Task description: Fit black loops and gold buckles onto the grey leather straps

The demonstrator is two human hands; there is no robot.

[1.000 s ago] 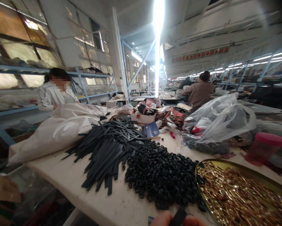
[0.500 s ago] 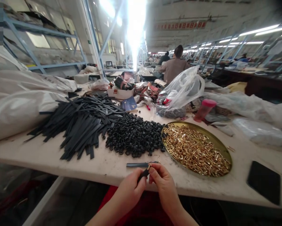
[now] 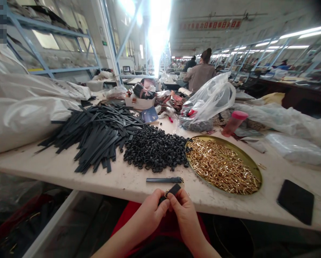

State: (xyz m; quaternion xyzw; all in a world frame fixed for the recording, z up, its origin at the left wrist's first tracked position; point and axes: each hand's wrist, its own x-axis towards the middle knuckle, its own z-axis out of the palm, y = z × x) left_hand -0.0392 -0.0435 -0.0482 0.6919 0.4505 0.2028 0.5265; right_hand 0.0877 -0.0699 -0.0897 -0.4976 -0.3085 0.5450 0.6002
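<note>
Near the table's front edge, my left hand (image 3: 154, 208) and my right hand (image 3: 182, 207) meet around a short black strap (image 3: 174, 189), both pinching it. A small gold buckle (image 3: 166, 194) shows on the strap between my fingers. Just beyond them lies another black strap with a gold buckle (image 3: 163, 180). Behind it is a pile of small black loops (image 3: 155, 148). Long black strips (image 3: 96, 143) are heaped to the left. On the right, a round gold tray (image 3: 247, 163) holds many gold buckles (image 3: 222, 165).
A black phone-like slab (image 3: 296, 201) lies at the right. Farther back are a red-lidded cup (image 3: 233, 124), a clear plastic bag (image 3: 211, 102) and a white box (image 3: 140, 103). White sacks (image 3: 28, 114) fill the left. A person (image 3: 202, 73) sits beyond the table.
The black strap between my hands now sticks out farther, towards the upper right, with its buckle nearer my left fingers. The camera view has shifted slightly.
</note>
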